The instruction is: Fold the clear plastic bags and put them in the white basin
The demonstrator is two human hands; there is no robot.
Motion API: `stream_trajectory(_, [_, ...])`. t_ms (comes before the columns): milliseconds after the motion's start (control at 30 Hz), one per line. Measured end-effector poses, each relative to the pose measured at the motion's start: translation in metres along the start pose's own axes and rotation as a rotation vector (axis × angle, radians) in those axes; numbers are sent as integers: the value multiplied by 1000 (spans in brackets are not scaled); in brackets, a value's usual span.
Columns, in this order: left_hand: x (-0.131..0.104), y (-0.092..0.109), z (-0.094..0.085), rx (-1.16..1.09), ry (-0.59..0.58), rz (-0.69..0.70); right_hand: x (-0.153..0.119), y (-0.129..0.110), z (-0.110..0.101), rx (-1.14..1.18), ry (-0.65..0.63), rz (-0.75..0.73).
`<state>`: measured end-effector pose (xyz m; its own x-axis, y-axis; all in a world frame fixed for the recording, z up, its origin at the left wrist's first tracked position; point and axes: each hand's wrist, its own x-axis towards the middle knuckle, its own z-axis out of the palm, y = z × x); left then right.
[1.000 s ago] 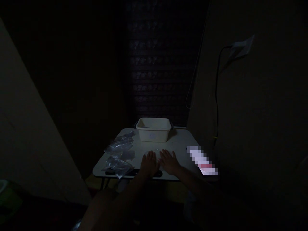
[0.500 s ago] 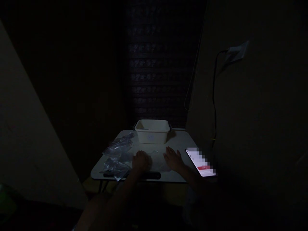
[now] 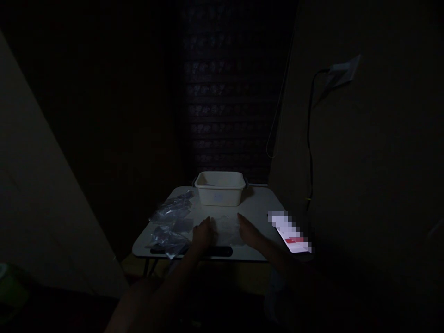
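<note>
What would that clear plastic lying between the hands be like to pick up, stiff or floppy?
Probably floppy and light: the clear plastic looks thin and see-through. It may crease easily too, if it matches the crumpled pieces off to the left, which lie in shiny folds.

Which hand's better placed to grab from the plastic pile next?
Left, probably: the left hand is nearer the pile, on its own side. The right hand is beyond the flat plastic, toward the phone.
</note>
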<state>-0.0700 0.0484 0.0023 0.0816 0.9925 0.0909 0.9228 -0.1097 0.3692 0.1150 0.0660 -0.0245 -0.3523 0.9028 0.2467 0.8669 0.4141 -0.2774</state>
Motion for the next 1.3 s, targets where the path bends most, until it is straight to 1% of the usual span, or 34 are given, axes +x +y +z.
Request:
stream_trajectory(133, [0, 2, 5, 175, 76, 143, -3, -6, -6, -63, 16, -12])
stream_trajectory(200, [-4, 7, 6, 251, 101, 197, -4, -13, -10, -115, 50, -1])
stream_trajectory(267, [-9, 14, 8, 308, 108, 272, -4, -21, -11, -139, 54, -5])
stream_trajectory(333, [-13, 20, 11, 345, 92, 332, -3, -28, -9, -132, 5, -36])
stream_trajectory(433, [-15, 22, 18, 383, 75, 369, -4, -36, -4, -130, -80, -93])
stream_trajectory(533, [-15, 19, 22, 406, 56, 364, -8, -38, 0, -154, -94, -99])
stream_trajectory(600, [-15, 16, 22, 414, 50, 349, -10, -37, 0, -171, -85, -70])
stream_trajectory(667, [-15, 13, 21, 417, 55, 327, -12, -35, -1, -184, -78, -19])
stream_trajectory(800, [-15, 8, 17, 403, 53, 229, -13, -32, -3, -182, -103, 75])
stream_trajectory(933, [-14, 8, 12, 367, 20, 180, -12, -27, -6, -142, -117, 100])
stream_trajectory(1000, [-16, 13, 8, 347, 30, 182, -10, -22, -9, -99, -127, 101])
stream_trajectory(1033, [-18, 16, 5, 340, 41, 205, -8, -20, -10, -76, -130, 104])
stream_trajectory(1100, [-23, 24, -1, 337, 60, 314, -5, -14, -14, -37, -115, 111])
stream_trajectory(1167, [-30, 33, -5, 343, 27, 495, -2, -9, -18, -5, -69, 139])
stream_trajectory(1200, [-33, 37, -7, 350, -15, 549, 0, -8, -20, 7, -38, 154])
stream_trajectory(1233, [-36, 41, -8, 360, -47, 583, 1, -6, -22, 17, -7, 170])
stream_trajectory(1300, [-40, 45, -7, 383, -71, 612, 1, -4, -24, 28, 33, 185])
